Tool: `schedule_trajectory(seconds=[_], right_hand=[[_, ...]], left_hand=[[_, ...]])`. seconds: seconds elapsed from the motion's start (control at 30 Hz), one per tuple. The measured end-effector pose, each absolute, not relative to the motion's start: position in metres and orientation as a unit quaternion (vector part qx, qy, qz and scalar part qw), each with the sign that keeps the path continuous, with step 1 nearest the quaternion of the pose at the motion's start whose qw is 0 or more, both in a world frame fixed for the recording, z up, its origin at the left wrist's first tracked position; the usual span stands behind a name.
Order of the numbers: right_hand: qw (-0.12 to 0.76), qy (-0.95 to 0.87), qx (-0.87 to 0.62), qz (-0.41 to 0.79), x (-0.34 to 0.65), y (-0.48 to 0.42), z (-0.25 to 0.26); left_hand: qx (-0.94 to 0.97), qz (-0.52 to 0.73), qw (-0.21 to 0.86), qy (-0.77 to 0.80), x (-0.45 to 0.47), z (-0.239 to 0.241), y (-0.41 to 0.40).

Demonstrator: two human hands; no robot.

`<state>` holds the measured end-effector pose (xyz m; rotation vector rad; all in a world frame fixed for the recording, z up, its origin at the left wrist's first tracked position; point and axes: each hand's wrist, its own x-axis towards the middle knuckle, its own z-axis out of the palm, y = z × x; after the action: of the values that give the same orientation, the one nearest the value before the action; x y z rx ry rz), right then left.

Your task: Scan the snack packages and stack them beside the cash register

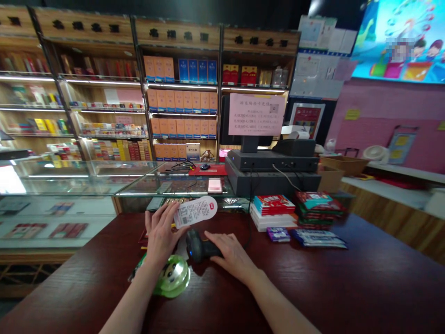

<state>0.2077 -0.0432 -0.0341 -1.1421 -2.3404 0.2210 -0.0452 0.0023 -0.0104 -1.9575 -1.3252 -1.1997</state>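
Note:
My left hand (162, 232) pinches a white round-ended tag (198, 212) with a barcode and small print, tilted up toward me above the table. My right hand (232, 255) is closed round the handle of a black barcode scanner (197, 246), whose head lies to the left with a small blue light on it. A green, clear-lidded package with a cartoon face (175, 274) rests on the table beneath my left wrist, partly covered by that forearm. Some red and yellow packaging (143, 239) shows behind my left hand, mostly hidden.
Stacked snack boxes (273, 206), dark packets (319, 213), a purple pack (278, 234) and blue packs (318, 238) sit on the dark wooden table (313, 287) at right. Behind stand a glass counter (139, 185), a till (271, 162) with a monitor, and shelves of boxes.

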Motion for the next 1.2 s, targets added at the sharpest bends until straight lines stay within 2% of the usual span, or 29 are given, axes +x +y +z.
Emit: schedule_trajectory(seconds=[0.2, 0.43, 0.57, 0.7, 1.2], right_hand=[[0.33, -0.847, -0.401, 0.112, 0.207, -0.044, -0.036], [0.549, -0.683, -0.445, 0.185, 0.219, -0.032, -0.04], [0.616, -0.605, -0.427, 0.269, 0.222, -0.031, -0.033], [0.643, -0.555, -0.409, 0.335, 0.225, -0.034, -0.024], [0.634, -0.528, -0.409, 0.389, 0.232, -0.034, -0.018]], left_hand=[[-0.723, -0.44, 0.245, -0.473, -0.043, -0.009, 0.001], [-0.73, -0.439, 0.245, -0.462, -0.041, -0.006, -0.004], [-0.747, -0.429, 0.239, -0.448, -0.037, -0.005, -0.008], [-0.766, -0.415, 0.237, -0.431, -0.031, -0.005, -0.012], [-0.776, -0.406, 0.206, -0.436, -0.025, -0.006, -0.014]])
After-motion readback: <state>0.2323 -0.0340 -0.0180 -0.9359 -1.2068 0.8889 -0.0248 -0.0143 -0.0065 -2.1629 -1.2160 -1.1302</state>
